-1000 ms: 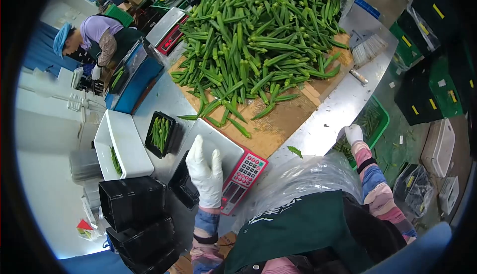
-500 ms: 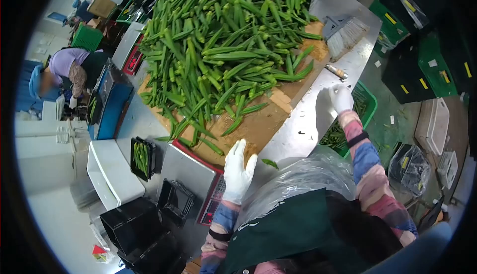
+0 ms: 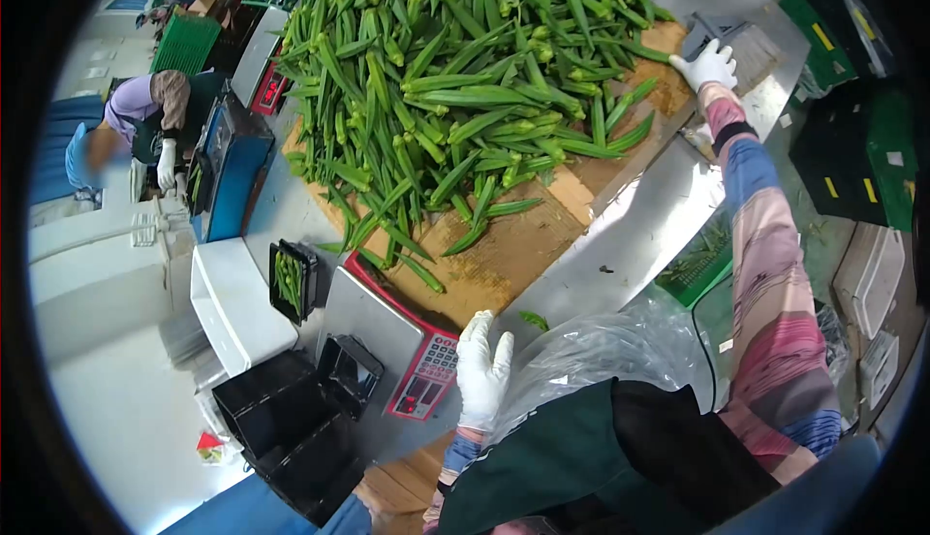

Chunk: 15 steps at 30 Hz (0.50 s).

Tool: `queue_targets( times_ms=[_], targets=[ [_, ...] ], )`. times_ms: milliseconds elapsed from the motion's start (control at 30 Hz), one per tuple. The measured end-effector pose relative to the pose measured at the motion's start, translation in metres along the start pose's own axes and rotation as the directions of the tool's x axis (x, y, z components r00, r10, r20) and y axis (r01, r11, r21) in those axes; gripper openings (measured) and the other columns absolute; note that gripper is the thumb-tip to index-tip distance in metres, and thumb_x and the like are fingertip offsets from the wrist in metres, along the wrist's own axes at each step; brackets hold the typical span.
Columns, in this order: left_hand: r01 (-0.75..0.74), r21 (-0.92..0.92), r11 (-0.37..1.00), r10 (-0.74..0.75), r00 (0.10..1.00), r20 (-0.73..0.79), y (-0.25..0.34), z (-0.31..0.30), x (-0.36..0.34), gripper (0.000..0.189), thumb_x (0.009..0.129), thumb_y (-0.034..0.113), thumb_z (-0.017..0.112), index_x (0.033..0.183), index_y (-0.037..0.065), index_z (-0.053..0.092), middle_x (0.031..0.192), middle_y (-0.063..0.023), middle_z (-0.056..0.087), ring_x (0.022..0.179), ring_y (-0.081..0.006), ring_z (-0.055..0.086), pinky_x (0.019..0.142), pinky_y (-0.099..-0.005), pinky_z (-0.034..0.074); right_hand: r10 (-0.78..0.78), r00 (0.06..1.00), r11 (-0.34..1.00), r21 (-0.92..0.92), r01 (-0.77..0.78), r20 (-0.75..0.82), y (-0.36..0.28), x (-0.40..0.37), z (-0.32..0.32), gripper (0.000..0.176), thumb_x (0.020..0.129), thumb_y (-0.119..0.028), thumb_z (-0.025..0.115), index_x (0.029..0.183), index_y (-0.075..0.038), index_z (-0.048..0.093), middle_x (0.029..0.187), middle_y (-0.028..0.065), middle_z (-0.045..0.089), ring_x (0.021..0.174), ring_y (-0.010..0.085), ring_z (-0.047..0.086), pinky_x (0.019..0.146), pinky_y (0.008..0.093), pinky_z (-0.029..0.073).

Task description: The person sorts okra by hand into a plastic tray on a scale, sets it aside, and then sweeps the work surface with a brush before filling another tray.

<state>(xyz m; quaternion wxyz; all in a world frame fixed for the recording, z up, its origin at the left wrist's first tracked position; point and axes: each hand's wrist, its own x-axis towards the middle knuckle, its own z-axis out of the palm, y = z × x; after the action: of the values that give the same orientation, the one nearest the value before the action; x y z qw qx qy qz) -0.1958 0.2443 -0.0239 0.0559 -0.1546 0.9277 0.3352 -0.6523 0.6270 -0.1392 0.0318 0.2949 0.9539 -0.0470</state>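
A large heap of green okra [image 3: 436, 89] lies over brown cardboard [image 3: 518, 244] on the metal table. My right hand [image 3: 707, 68], in a white glove, reaches to the heap's right edge with fingers apart. Its thumb is right at the tip of an okra pod, and the brush [image 3: 746, 55] lies just beyond the hand. My left hand [image 3: 482, 365], also gloved, is held low at the cardboard's near edge. Its fingers point up and its thumb stands away from them, with nothing between. Beside it is a red-edged weighing scale [image 3: 373, 317].
A black tray of okra [image 3: 289, 281] stands by a white box [image 3: 232, 302]. Empty black trays [image 3: 291, 428] are stacked at lower left. Clear plastic [image 3: 605, 346] bulges before my apron. A green basket [image 3: 702, 264] sits below the table edge. Another person [image 3: 145, 113] works at far left.
My right hand has moved forward and away from above the green basket to beside the brush, its fingers spreading. My left hand stays near the cardboard's edge. The view has shifted slightly.
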Motion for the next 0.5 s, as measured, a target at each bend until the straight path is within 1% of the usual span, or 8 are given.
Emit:
queue_targets(
  times_ms=[67, 133, 233, 267, 333, 400, 467, 500],
  targets=[
    [0.032, -0.020, 0.999, -0.032, 0.999, 0.005, 0.003, -0.001, -0.004, 0.049, 0.092, 0.016, 0.071, 0.135, -0.003, 0.057, 0.134, -0.0215, 0.059, 0.127, -0.0339, 0.053, 0.111, -0.0410, 0.040, 0.057, 0.993, 0.998, 0.027, -0.060, 0.102, -0.006, 0.003, -0.021, 0.111, 0.071, -0.070, 0.078, 0.154, -0.012, 0.032, 0.153, 0.0187, 0.041, 0.139, 0.0381, 0.044, 0.108, 0.0517, 0.043],
    [0.049, -0.015, 0.999, -0.049, 0.999, 0.008, 0.000, 0.002, -0.007, 0.048, 0.092, 0.017, 0.071, 0.134, -0.003, 0.058, 0.133, -0.0210, 0.060, 0.127, -0.0337, 0.054, 0.111, -0.0408, 0.040, -0.047, 0.989, 0.999, 0.007, 0.046, 0.138, 0.003, 0.022, -0.019, 0.102, 0.075, -0.058, 0.080, 0.151, -0.008, 0.034, 0.145, 0.0227, 0.049, 0.133, 0.0400, 0.051, 0.106, 0.0502, 0.046],
    [0.010, 0.011, 1.000, -0.010, 0.999, 0.031, -0.006, 0.003, -0.004, 0.046, 0.093, 0.016, 0.070, 0.134, -0.001, 0.058, 0.133, -0.0194, 0.059, 0.127, -0.0314, 0.055, 0.109, -0.0383, 0.041, -0.116, 0.963, 0.989, -0.058, 0.134, 0.241, 0.020, 0.052, -0.019, 0.090, 0.078, -0.042, 0.077, 0.148, -0.004, 0.036, 0.140, 0.0279, 0.051, 0.131, 0.0424, 0.053, 0.106, 0.0492, 0.047],
    [0.001, 0.006, 1.000, -0.002, 0.999, 0.034, -0.006, 0.002, -0.003, 0.046, 0.093, 0.017, 0.070, 0.134, 0.000, 0.058, 0.133, -0.0193, 0.060, 0.126, -0.0314, 0.055, 0.109, -0.0383, 0.042, -0.134, 0.965, 0.987, -0.058, 0.150, 0.223, 0.032, 0.054, -0.024, 0.082, 0.078, -0.032, 0.072, 0.146, -0.002, 0.037, 0.135, 0.0327, 0.054, 0.126, 0.0461, 0.056, 0.106, 0.0490, 0.047],
    [-0.019, -0.004, 1.000, 0.019, 0.999, 0.039, -0.005, 0.000, 0.002, 0.045, 0.093, 0.018, 0.070, 0.133, 0.000, 0.059, 0.132, -0.0189, 0.060, 0.125, -0.0315, 0.056, 0.108, -0.0384, 0.042, -0.158, 0.972, 0.986, -0.028, 0.165, 0.172, 0.055, 0.057, -0.042, 0.077, 0.081, -0.032, 0.069, 0.145, -0.002, 0.039, 0.132, 0.0323, 0.057, 0.123, 0.0461, 0.059, 0.105, 0.0494, 0.047],
    [-0.045, 0.016, 0.999, 0.044, 0.998, 0.051, -0.007, -0.002, 0.005, 0.046, 0.093, 0.019, 0.070, 0.133, 0.000, 0.059, 0.131, -0.0193, 0.061, 0.125, -0.0322, 0.056, 0.108, -0.0387, 0.043, -0.107, 0.994, 0.992, 0.068, 0.107, -0.007, 0.081, 0.053, -0.064, 0.068, 0.082, -0.027, 0.064, 0.142, -0.002, 0.044, 0.124, 0.0309, 0.064, 0.116, 0.0436, 0.063, 0.102, 0.0486, 0.048],
    [-0.065, 0.014, 0.998, 0.064, 0.995, 0.079, -0.012, -0.003, 0.005, 0.046, 0.093, 0.021, 0.070, 0.132, 0.000, 0.060, 0.131, -0.0199, 0.061, 0.125, -0.0335, 0.056, 0.108, -0.0395, 0.043, -0.064, 0.980, 0.964, 0.242, 0.110, -0.191, 0.129, 0.076, -0.067, 0.056, 0.083, -0.026, 0.061, 0.132, -0.001, 0.055, 0.114, 0.0282, 0.069, 0.109, 0.0413, 0.067, 0.096, 0.0462, 0.051],
    [-0.077, 0.002, 0.997, 0.076, 0.992, 0.097, -0.014, -0.004, 0.006, 0.046, 0.093, 0.022, 0.071, 0.132, 0.001, 0.060, 0.131, -0.0203, 0.061, 0.125, -0.0344, 0.056, 0.108, -0.0401, 0.043, -0.109, 0.977, 0.923, 0.346, 0.169, -0.186, 0.163, 0.087, -0.063, 0.051, 0.084, -0.026, 0.061, 0.128, 0.000, 0.059, 0.107, 0.0257, 0.071, 0.103, 0.0387, 0.069, 0.092, 0.0439, 0.052]
  ],
)
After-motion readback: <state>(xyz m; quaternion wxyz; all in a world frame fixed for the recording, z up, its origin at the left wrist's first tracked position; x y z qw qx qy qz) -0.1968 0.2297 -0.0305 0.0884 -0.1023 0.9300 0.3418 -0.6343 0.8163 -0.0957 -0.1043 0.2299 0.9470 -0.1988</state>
